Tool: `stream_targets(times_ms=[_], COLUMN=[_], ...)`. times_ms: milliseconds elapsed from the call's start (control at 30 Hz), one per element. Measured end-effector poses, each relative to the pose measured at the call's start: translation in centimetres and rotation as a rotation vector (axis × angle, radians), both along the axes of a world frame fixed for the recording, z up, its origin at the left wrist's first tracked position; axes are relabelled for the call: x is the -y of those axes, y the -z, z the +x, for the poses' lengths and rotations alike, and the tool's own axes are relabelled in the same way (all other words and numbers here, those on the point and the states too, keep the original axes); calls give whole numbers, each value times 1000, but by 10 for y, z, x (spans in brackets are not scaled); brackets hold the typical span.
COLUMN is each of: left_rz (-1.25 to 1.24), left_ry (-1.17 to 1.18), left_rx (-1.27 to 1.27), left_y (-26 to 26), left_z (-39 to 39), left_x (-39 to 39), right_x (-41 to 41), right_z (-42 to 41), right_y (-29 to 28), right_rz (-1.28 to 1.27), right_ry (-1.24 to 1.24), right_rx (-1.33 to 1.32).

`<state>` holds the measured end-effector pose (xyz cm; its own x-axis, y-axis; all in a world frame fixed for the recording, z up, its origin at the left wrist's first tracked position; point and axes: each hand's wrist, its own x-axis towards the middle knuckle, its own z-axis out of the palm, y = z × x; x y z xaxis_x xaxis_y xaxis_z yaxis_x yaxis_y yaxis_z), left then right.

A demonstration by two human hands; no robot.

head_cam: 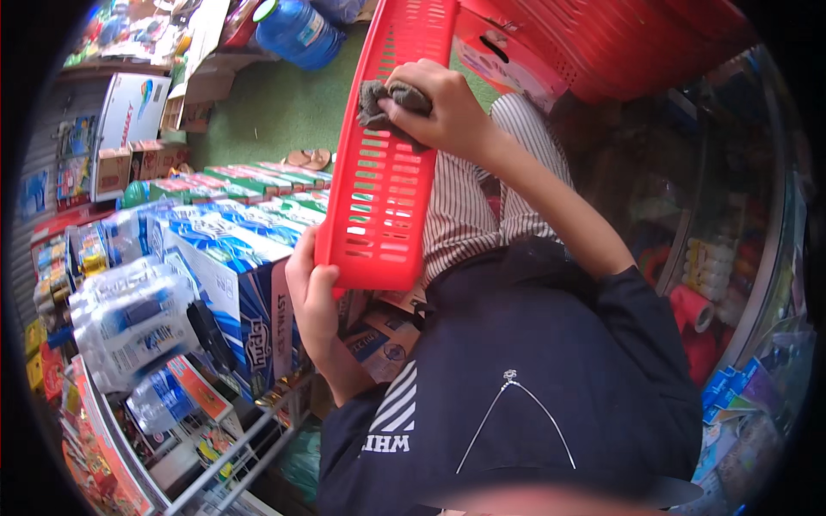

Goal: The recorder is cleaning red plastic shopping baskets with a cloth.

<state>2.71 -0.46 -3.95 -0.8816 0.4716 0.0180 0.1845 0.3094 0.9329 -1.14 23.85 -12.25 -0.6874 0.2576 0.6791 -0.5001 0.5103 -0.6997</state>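
Observation:
A red slotted plastic basket (403,258) is tilted on its side in front of my body, over my striped trousers. My left hand (313,277) grips its lower left rim, thumb on the near edge and fingers behind. Higher up, my right hand (439,109) is closed on a crumpled dark grey cloth (371,106), which lies against the basket's slotted side.
Beer cartons (226,277) and shrink-wrapped bottles (132,322) stand at left, beside a white metal rack (219,461). A blue water jug (303,35) and sandals (310,158) are on the green floor (277,109). Larger red baskets (619,45) are at top right, above a glass showcase (684,245).

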Motion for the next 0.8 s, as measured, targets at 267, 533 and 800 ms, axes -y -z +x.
stream_targets(times_ms=[267, 533, 800], left_rz=[-504, -530, -221], left_ry=[-50, -107, -143], left_rx=[-133, -155, 59], left_y=[18, 29, -14], left_z=[0, 7, 29], left_x=[-33, -17, 23], right_x=[29, 65, -49], right_z=[35, 73, -48], right_y=[2, 29, -29], right_rz=[88, 376, 11], right_ry=[9, -313, 235], right_rx=[70, -254, -233])
